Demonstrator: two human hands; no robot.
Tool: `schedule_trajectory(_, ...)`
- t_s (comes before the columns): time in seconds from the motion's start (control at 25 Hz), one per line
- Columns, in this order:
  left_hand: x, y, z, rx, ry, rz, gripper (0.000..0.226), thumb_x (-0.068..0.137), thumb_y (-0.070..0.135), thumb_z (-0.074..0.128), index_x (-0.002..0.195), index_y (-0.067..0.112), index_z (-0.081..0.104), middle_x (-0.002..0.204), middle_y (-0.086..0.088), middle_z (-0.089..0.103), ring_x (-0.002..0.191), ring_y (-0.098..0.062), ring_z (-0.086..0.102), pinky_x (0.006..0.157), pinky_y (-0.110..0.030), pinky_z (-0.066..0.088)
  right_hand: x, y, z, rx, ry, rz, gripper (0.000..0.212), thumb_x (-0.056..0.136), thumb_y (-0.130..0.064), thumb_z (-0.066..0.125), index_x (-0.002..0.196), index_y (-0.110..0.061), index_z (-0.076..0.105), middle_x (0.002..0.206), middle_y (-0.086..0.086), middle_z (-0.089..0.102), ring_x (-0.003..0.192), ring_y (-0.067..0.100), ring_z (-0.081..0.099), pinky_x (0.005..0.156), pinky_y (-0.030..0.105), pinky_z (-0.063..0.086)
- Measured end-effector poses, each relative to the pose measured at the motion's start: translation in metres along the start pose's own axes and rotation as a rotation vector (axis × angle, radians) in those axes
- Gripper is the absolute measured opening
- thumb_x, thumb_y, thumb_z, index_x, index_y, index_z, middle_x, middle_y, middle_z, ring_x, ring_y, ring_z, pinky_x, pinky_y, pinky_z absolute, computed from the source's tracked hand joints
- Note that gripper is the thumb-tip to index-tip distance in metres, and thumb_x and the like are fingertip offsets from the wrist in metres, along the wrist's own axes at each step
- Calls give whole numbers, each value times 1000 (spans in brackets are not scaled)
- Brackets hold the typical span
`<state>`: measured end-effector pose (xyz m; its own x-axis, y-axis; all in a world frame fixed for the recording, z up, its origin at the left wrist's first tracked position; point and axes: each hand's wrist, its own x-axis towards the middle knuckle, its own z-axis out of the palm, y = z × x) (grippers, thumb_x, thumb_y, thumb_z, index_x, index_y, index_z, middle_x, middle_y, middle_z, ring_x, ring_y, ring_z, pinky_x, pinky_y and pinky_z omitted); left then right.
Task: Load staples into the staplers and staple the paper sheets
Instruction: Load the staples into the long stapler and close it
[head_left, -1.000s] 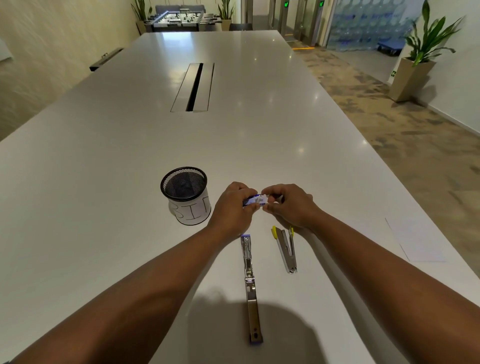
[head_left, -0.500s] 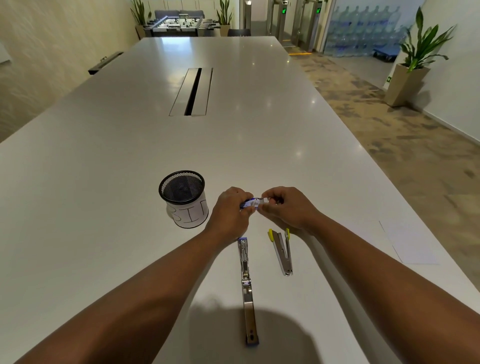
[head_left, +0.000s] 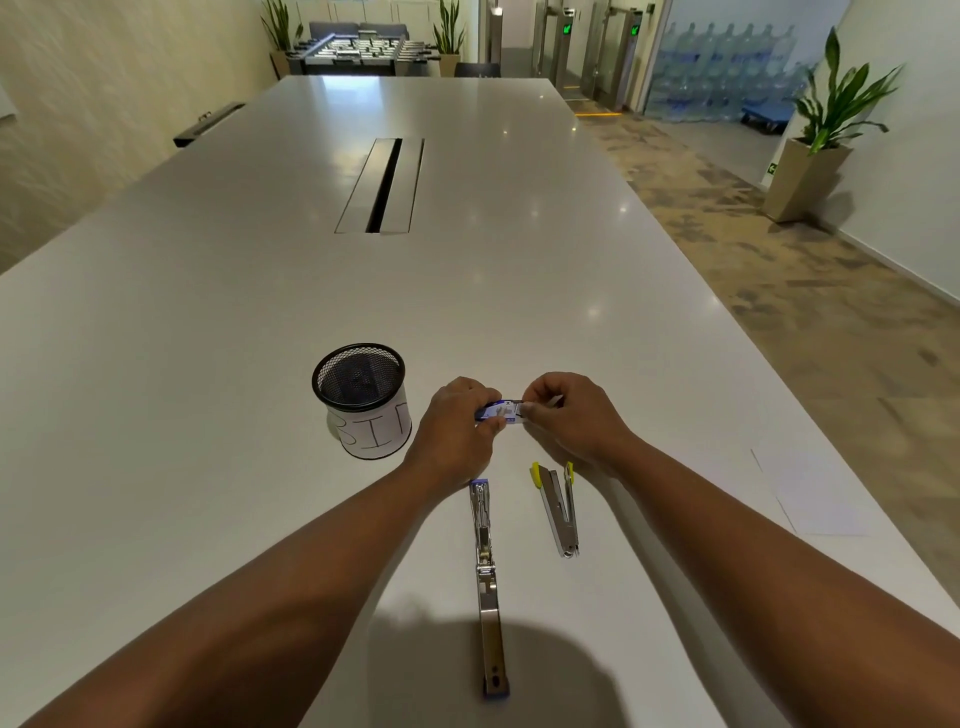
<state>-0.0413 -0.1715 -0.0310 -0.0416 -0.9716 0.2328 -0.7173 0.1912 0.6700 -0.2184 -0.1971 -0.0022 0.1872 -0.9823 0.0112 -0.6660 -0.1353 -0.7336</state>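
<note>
Lying nearest: blue-ended stapler, swung fully open into one long flat strip on the white table; its far tip sits just on the near side of the left wrist
Yellow-tipped stapler: smaller, partly open in a narrow V, flat on the table; just nearer than the right hand and right of the blue-ended one, apart from it
Paper sheet: white, flat by the table's right edge; well to the right of the right forearm, touched by neither hand
Left hand: fingers curled; thumb and fingertips pinch the left end of the small blue and white staple box
Right hand: fingers curled; pinches the box's right end, thumb on its near face; whether the box is open I cannot tell
Staple box: held between both hands, close to the table; whether it touches I cannot tell
Mesh cup: black wire, white wrap lettered "BIN"; upright just left of the left hand, not touching; contents dark and unclear
Farther off: cable slot set in the table, well beyond both hands
</note>
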Motion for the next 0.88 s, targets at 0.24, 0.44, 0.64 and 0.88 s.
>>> schedule_trajectory(0.24,0,1,0,9,1,9,28,93,19,70,120,12,70,105,-2,62,96,-17,54,84,-30,47,11,-6,-6,-79,-51,-7,7,87,-27,76,83,-21,78,86,-1,75,85,21,68,73,39,55)
schedule_trajectory(0.44,-1,3,-2,4,-5,11,28,93,19,69,121,12,70,106,-4,63,97,-19,55,85,-32,49,14,-11,-10,-211,-72,-101,15,85,-28,78,85,-14,81,84,4,75,79,21,67,68,38,53)
schedule_trajectory(0.64,-1,3,-3,-11,-5,1,30,94,20,70,122,11,70,108,-5,63,97,-19,56,84,-31,48,15,-18,-7,-360,-81,-202,22,88,-33,76,93,-12,81,91,5,73,83,22,65,72,37,53)
schedule_trajectory(0.88,0,2,-1,-3,-11,-3,29,94,19,69,122,11,70,108,-4,63,98,-20,55,85,-32,48,19,-15,-11,-376,-92,-170,24,86,-34,78,89,-11,80,85,5,75,78,21,66,69,38,54)
